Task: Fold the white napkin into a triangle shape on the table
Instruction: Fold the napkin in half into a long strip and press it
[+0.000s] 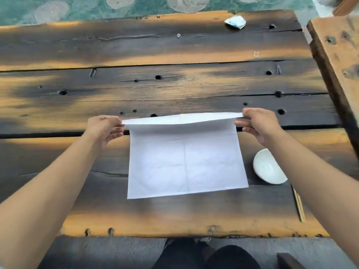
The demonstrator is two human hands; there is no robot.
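Pinching the far corners of the napkin, the left hand and right hand lift that edge. Its near part lies flat on the table, beside a bowl.

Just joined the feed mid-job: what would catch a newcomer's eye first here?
The white napkin lies mid-table, its far edge lifted by the left hand and right hand, each pinching a far corner. A white bowl sits just right of it, with chopsticks nearer the table's front edge.
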